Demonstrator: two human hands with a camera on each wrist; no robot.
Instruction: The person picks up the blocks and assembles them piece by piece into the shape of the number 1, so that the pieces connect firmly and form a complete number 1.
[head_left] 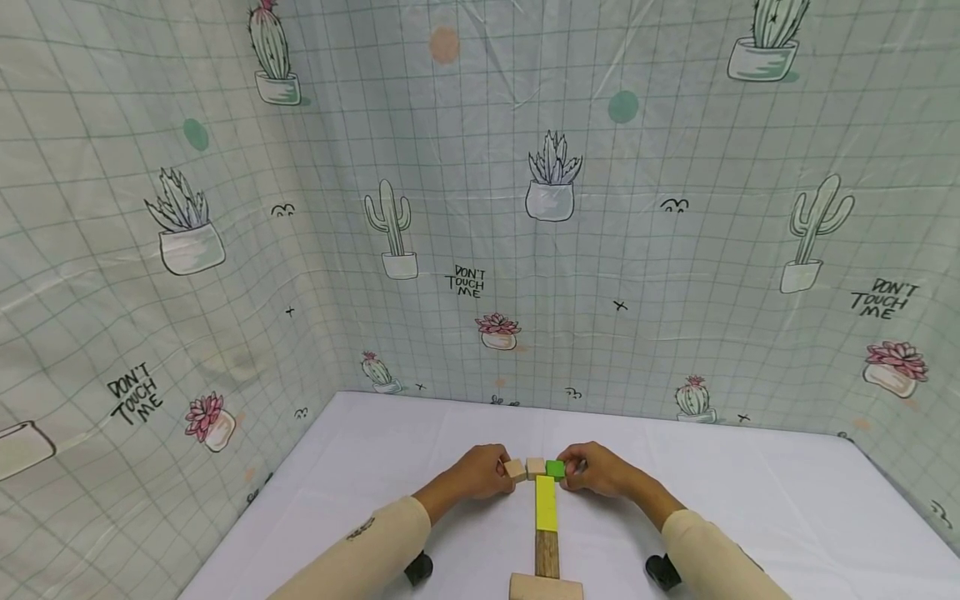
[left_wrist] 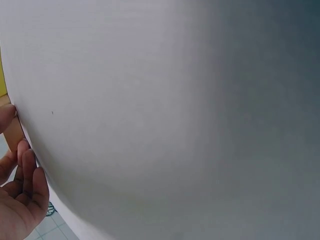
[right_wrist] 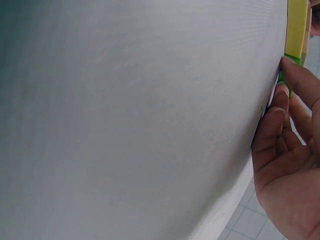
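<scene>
In the head view, three small cubes form a short row on the white table. My left hand (head_left: 480,472) pinches the plain wooden cube (head_left: 515,471) at the left end, which sits slightly turned. Another plain wooden cube (head_left: 536,467) is in the middle. At the right end, a green cube (head_left: 555,469) is between the thumb and fingers of my right hand (head_left: 600,469). A yellow block (head_left: 546,504) runs from the row toward me. In the right wrist view, the green cube (right_wrist: 295,59) shows at the fingertips, by the yellow block (right_wrist: 296,27).
A dark brown wooden block (head_left: 547,554) continues the line from the yellow one, with a wider light wooden block (head_left: 546,587) across its near end. Black objects (head_left: 418,568) show under both forearms. A cactus-print cloth (head_left: 555,275) hangs behind the white table (head_left: 750,500).
</scene>
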